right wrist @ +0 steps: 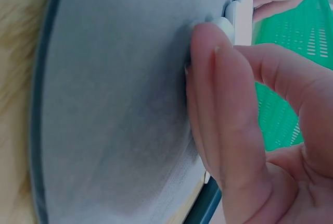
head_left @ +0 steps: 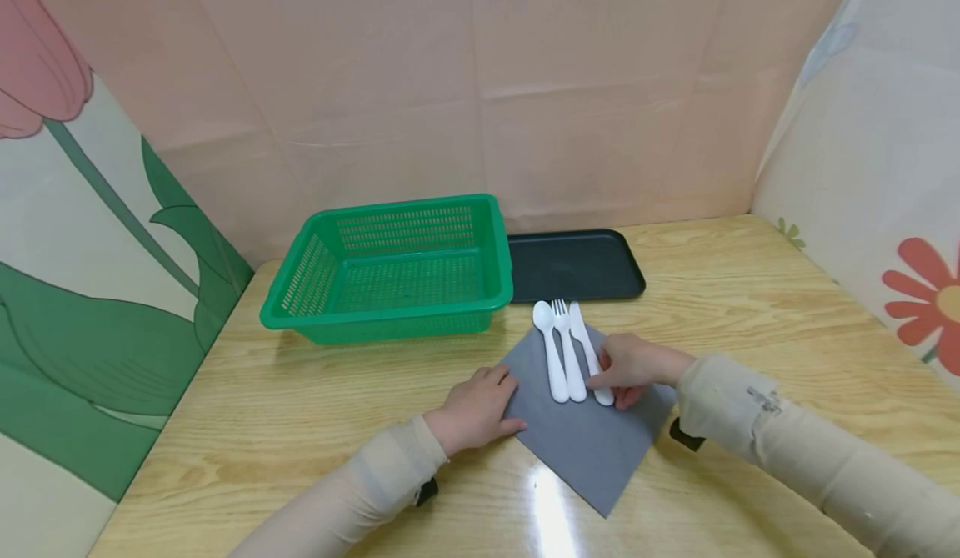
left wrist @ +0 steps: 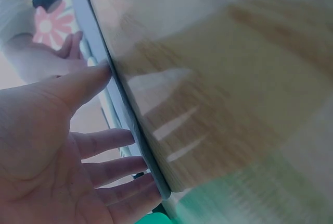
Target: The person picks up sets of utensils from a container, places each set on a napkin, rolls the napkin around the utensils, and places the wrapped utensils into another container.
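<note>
A grey square napkin [head_left: 600,466] lies turned cornerwise on the table. A white plastic spoon [head_left: 556,358], fork [head_left: 572,362] and knife [head_left: 588,349] lie side by side on it, handles toward me, heads reaching past its far corner. My right hand [head_left: 633,366] pinches the knife's handle between thumb and fingers; in the right wrist view the fingers [right wrist: 223,104] hide most of the knife. At the napkin's left edge rests my left hand [head_left: 480,408], palm down. Its fingers [left wrist: 106,143] are extended and touch the cloth in the left wrist view.
A green plastic basket [head_left: 401,322] with slotted walls stands behind my left hand. To its right a black tray [head_left: 573,266] lies flat near the back wall. The wooden table [head_left: 300,424] meets wall sheets at the back and sides.
</note>
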